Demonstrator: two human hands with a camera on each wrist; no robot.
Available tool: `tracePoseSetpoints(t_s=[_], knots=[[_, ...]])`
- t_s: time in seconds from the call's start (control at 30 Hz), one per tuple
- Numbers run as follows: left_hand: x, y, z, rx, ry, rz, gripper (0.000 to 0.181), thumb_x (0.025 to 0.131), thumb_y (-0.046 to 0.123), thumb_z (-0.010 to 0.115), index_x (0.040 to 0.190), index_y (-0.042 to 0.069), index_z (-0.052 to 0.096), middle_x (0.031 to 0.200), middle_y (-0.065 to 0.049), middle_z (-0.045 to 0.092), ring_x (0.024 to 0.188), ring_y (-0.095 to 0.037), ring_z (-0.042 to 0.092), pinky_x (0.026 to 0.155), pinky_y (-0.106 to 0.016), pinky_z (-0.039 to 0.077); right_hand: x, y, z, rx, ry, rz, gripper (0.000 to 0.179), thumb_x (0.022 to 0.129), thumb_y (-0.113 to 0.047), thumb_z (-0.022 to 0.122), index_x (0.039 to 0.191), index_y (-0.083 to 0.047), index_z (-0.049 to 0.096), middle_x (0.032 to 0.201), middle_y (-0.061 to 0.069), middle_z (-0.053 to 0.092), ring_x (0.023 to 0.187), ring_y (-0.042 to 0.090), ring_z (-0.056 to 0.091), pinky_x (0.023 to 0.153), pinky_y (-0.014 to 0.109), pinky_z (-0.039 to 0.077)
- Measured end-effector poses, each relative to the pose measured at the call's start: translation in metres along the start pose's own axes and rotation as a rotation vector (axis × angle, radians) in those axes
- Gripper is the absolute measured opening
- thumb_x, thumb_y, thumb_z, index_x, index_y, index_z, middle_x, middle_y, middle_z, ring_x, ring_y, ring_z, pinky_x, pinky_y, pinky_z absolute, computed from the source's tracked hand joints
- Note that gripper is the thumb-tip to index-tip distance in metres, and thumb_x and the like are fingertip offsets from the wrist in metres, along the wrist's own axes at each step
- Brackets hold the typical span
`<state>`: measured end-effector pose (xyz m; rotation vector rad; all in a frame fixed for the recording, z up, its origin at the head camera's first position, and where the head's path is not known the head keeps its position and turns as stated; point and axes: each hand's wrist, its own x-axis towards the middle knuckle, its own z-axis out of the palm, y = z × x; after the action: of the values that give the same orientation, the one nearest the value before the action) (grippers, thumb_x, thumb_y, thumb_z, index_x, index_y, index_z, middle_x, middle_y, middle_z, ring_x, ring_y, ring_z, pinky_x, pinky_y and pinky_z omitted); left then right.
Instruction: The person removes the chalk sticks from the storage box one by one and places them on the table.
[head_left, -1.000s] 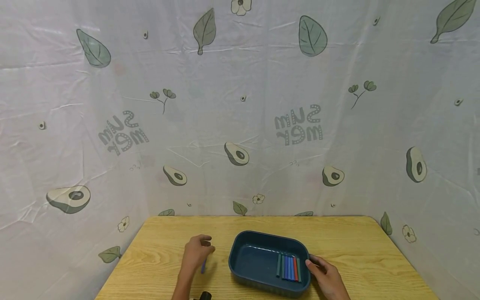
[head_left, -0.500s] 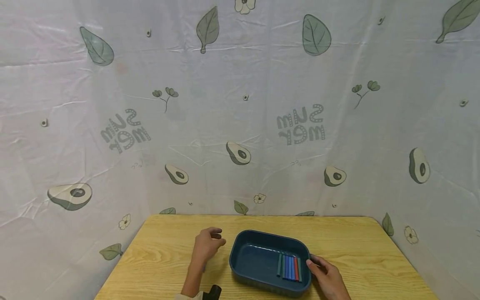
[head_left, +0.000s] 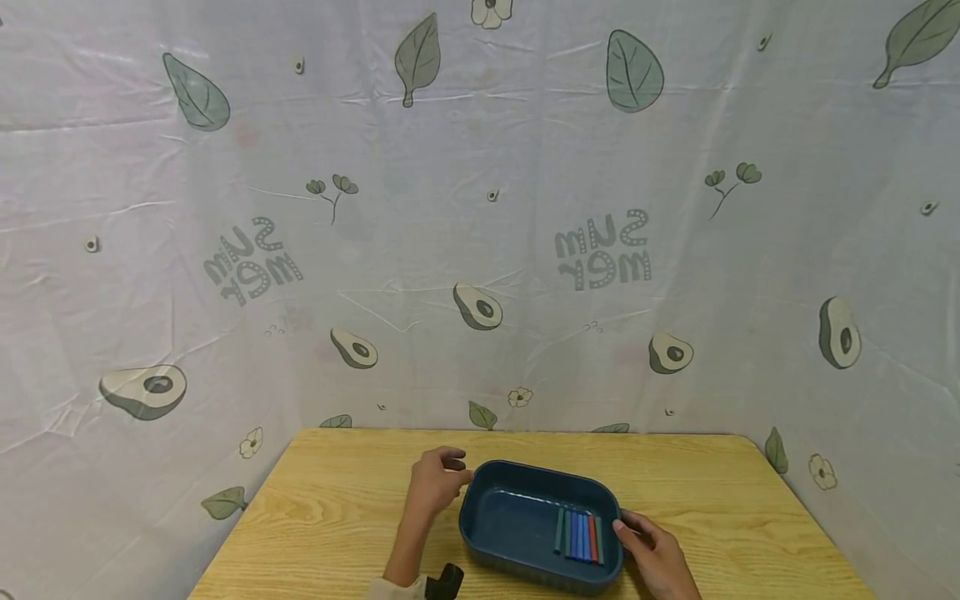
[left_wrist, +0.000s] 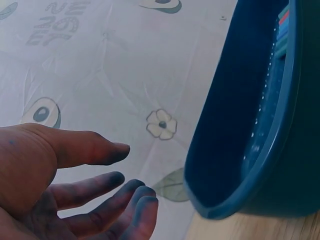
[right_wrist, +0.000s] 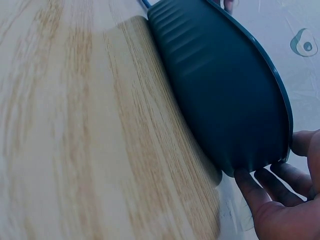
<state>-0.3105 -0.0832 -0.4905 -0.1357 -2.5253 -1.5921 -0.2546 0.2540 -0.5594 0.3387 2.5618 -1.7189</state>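
My right hand grips the right end of a dark blue rectangular tub. In the right wrist view its thumb is at the rim and its fingertips press the outer end wall. A row of thin coloured sticks, green, blue and red, lies inside the tub's right end. Beside the tub's left rim is my left hand, holding nothing. In the left wrist view its fingers, with dark-stained tips, are loosely bent and apart from the tub.
The tub stands on a light wooden table. Behind the table hangs a pale curtain printed with leaves and avocados. A sliver of something blue shows at the top edge of the right wrist view.
My left hand has moved right, from above a blue stick on the table to the tub's left rim. That stick is now hidden in the head view. My right hand stays on the tub.
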Motion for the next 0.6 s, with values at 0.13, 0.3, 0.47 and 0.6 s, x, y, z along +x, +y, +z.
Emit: tracePoseSetpoints(t_s=[0.13,0.3,0.47,0.6], knots=[[0.002,0.001,0.007,-0.011,-0.016,0.011,0.035,0.081,0.008,0.076,0.115,-0.002,0.069,0.095,-0.015,0.073,0.075,-0.027,0.071,0.06,-0.034,0.058,0.001,0.0,0.0,0.024,-0.01,0.017,0.082,0.095,-0.057,0.056,0.142,0.009,0.045,0.142,0.034,0.047,0.126,0.046,0.052,0.097,0.052,0.05],[0.003,0.004,0.015,-0.021,-0.038,0.028,0.036,0.081,0.01,0.077,0.114,-0.001,0.07,0.095,-0.014,0.073,0.076,-0.025,0.071,0.061,-0.034,0.057,0.0,0.001,0.0,0.022,-0.007,0.017,0.082,0.095,-0.057,0.056,0.143,0.008,0.045,0.143,0.034,0.045,0.128,0.047,0.049,0.099,0.053,0.049],[0.001,0.008,0.024,-0.063,-0.065,0.028,0.035,0.081,0.01,0.078,0.113,-0.002,0.069,0.095,-0.016,0.072,0.075,-0.03,0.071,0.06,-0.035,0.057,-0.001,0.0,0.0,0.03,-0.004,0.002,0.075,0.098,-0.052,0.055,0.142,0.008,0.045,0.143,0.034,0.046,0.128,0.047,0.049,0.097,0.05,0.051],[0.0,0.008,0.033,-0.066,-0.079,0.03,0.035,0.082,0.01,0.078,0.113,-0.003,0.069,0.093,-0.014,0.072,0.075,-0.026,0.07,0.061,-0.035,0.057,-0.003,0.0,0.001,0.03,-0.006,-0.005,0.071,0.099,-0.048,0.054,0.143,0.008,0.045,0.144,0.034,0.045,0.131,0.049,0.046,0.098,0.051,0.05]])
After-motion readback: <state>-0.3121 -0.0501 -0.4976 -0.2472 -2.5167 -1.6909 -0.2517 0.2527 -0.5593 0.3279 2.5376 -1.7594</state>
